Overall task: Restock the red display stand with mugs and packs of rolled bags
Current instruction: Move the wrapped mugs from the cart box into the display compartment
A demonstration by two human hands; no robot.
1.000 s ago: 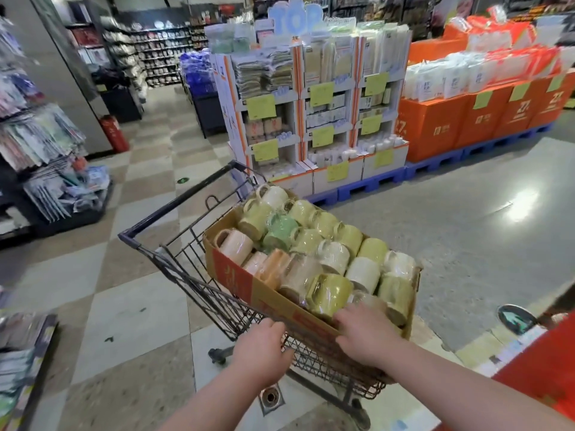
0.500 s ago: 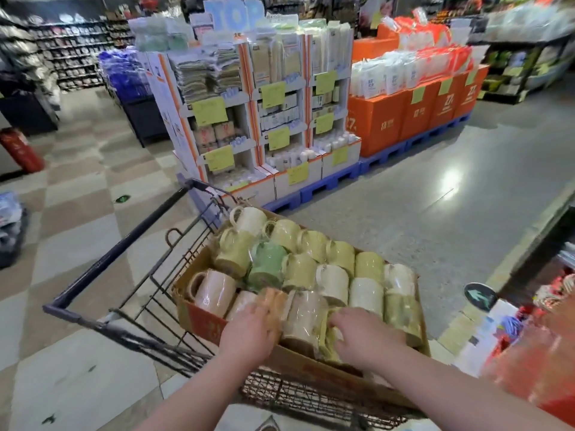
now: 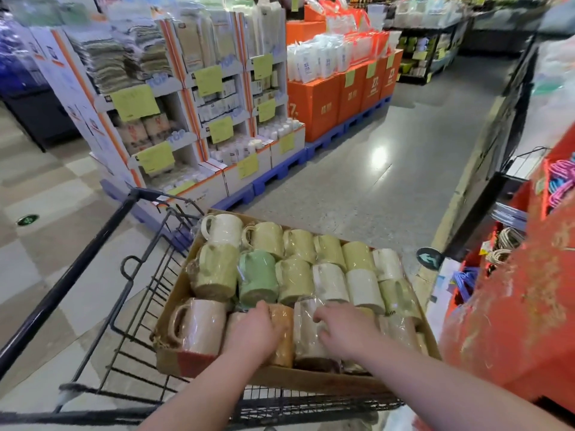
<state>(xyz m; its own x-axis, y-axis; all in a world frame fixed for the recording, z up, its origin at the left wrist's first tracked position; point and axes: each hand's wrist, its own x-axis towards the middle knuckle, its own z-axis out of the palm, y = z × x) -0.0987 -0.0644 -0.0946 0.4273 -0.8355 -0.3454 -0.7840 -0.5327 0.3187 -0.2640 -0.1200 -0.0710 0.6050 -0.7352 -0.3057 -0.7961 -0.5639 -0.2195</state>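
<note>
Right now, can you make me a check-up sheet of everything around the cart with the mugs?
Surface: grey floor; a cardboard tray sits on the wire shopping cart.
Job's things: plastic-wrapped mugs lie in rows in the tray, mostly yellow-green and cream; red display stand at right; rolled bag packs not seen.
Clutter: coloured hangers and rope coils in the stand.
Hands: left hand and right hand both on near-row mugs; grip unclear.
Cables: nothing seen.
Surroundings: white shelf display and orange boxes on blue pallets.
</note>
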